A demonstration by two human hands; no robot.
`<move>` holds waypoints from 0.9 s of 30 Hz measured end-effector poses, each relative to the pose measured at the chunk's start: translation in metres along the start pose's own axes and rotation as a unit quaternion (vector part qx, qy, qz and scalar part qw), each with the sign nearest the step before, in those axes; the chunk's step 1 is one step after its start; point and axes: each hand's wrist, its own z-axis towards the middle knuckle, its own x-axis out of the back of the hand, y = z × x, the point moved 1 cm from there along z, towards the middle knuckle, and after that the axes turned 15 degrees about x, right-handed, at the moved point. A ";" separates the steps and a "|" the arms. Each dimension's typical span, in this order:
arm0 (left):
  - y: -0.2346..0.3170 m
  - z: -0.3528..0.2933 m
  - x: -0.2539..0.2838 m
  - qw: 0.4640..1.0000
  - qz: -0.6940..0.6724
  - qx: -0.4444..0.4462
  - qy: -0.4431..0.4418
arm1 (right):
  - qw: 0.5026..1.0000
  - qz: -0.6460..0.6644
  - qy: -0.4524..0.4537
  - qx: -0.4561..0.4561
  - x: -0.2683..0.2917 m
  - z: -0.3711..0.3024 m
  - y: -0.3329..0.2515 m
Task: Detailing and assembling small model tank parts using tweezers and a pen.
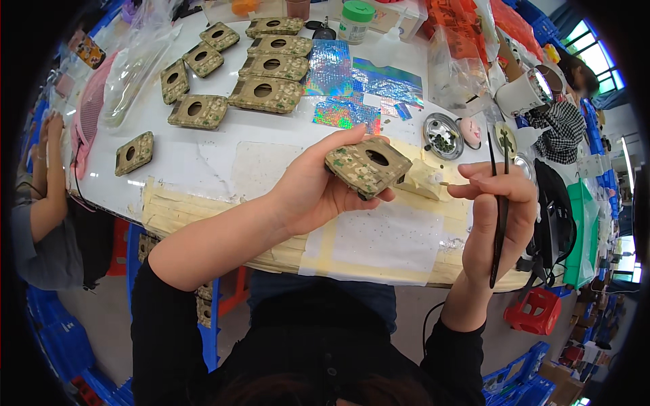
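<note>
My left hand (308, 179) is closed around a camouflage-patterned model tank hull (355, 169) with a round hole in its top, tilted above the table. Just right of it, my right hand (497, 210) grips black tweezers (502, 223), their two tips pointing away from me and apart. A thin tip shows by its fingertips; I cannot make out what it belongs to. Beneath the hands lies a cream-coloured block (423, 181) on taped white paper (372, 237). Dark green bits fill a round metal dish (443, 135) beyond the right hand.
Several matching hulls (264, 93) stand at the back left, one hull (134, 153) apart from them. Shiny holographic sheets (386, 81), a green-lidded jar (355, 21) and plastic bags (457, 68) lie farther back. A white mug (525, 95) is at right. Another person's arm (47, 196) rests at far left.
</note>
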 end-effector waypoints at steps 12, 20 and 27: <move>-0.001 -0.003 -0.009 0.966 0.190 -0.153 0.087 | 0.948 -0.312 -0.069 -0.011 0.016 -0.024 0.019; -0.001 -0.003 -0.010 0.956 0.226 -0.170 0.073 | 0.947 -0.309 -0.089 0.008 0.011 -0.025 0.028; -0.001 -0.006 -0.011 0.939 0.286 -0.179 0.060 | 0.950 -0.309 -0.035 0.015 0.014 -0.021 0.017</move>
